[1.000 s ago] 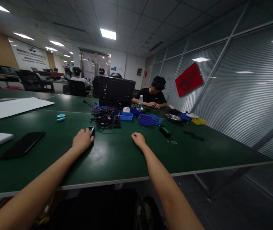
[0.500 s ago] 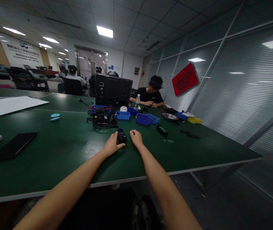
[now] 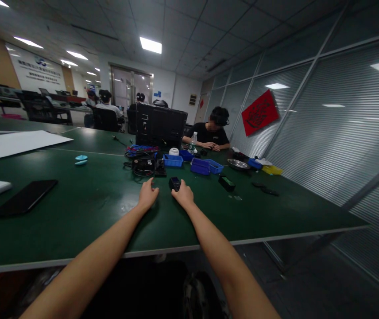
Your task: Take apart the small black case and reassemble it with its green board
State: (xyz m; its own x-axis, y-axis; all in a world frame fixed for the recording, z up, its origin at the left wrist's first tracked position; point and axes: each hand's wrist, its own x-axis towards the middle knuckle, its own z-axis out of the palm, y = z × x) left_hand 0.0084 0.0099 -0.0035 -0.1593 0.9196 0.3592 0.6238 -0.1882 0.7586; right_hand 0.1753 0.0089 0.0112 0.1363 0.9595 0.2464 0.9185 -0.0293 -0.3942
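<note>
A small black device with a little screen [image 3: 175, 183] is on the green table in front of me. My right hand [image 3: 184, 195] grips it from the right side, thumb toward me and fingers at its far right edge. To the left of the device, apart from it, my left hand [image 3: 147, 195] is at the tabletop with thumb and fingers spread and nothing between them. Beyond the left hand lies a black box with cables [image 3: 143, 165].
Blue bins [image 3: 172, 160] and a purple-blue bin [image 3: 200, 166] stand beyond my hands. A black box with a green top [image 3: 226, 182] lies to the right, a metal dish [image 3: 238, 165] behind it. On the left is a black tablet-like slab [image 3: 25, 198]. A person [image 3: 211, 132] sits across.
My left hand has let go of the black device and moved left. The right hand, earlier curled beside it, now holds it. The view has shifted slightly.
</note>
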